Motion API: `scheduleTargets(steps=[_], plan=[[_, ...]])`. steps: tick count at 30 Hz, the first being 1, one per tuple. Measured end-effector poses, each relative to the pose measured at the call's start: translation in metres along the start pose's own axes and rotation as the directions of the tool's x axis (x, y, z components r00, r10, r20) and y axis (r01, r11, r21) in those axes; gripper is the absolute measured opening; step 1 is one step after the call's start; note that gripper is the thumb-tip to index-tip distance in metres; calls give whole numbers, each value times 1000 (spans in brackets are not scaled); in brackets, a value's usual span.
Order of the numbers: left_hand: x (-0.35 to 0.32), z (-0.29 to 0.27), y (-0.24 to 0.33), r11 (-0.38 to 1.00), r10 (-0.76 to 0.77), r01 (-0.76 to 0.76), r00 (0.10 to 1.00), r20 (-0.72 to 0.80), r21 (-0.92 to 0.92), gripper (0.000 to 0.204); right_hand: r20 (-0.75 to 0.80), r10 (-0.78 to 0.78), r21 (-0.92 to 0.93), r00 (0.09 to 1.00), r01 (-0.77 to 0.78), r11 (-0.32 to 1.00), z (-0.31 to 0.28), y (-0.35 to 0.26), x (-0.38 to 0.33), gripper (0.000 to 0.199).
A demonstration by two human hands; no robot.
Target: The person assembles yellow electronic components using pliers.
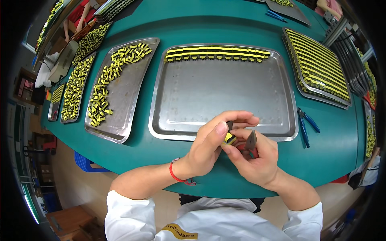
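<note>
My left hand point(206, 145) and my right hand point(260, 161) meet over the near edge of a shallow metal tray point(225, 86). Between them is a small yellow-and-black block-shaped part point(229, 138), pinched by the left thumb and fingers; the right fingertips touch it too. Tucked in my right hand is a pair of red-handled pliers point(252, 143), its dark jaws pointing up and its handles mostly hidden by the palm. Along the tray's far side, neat rows of similar yellow-and-black parts point(217, 53) stand close together.
To the left, a tilted metal tray point(128, 94) carries loose parts, with more filled trays point(76, 92) beyond it. Stacked trays of lined-up parts point(319, 66) stand at right, near blue-handled pliers point(307, 125). Another person's arm point(82, 18) shows at the far left.
</note>
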State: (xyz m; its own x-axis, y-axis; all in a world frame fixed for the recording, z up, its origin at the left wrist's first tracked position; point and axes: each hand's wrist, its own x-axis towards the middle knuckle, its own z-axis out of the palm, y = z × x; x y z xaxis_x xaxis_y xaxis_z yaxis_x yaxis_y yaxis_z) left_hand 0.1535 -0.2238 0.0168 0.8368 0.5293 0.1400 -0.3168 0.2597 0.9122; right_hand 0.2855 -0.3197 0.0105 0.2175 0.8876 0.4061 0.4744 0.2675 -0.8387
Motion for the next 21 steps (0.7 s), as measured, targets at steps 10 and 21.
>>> scheduleTargets(steps=[10,21], plan=[[8,-3,16,900,-260,167,947,-189,-403,49,46,230,287,972,-233,929,-10,-3,10,23],[1,-5,1,735,485,-457,871,83,501,52,271,263,469,926,-365,804,-9,-8,-2,25]])
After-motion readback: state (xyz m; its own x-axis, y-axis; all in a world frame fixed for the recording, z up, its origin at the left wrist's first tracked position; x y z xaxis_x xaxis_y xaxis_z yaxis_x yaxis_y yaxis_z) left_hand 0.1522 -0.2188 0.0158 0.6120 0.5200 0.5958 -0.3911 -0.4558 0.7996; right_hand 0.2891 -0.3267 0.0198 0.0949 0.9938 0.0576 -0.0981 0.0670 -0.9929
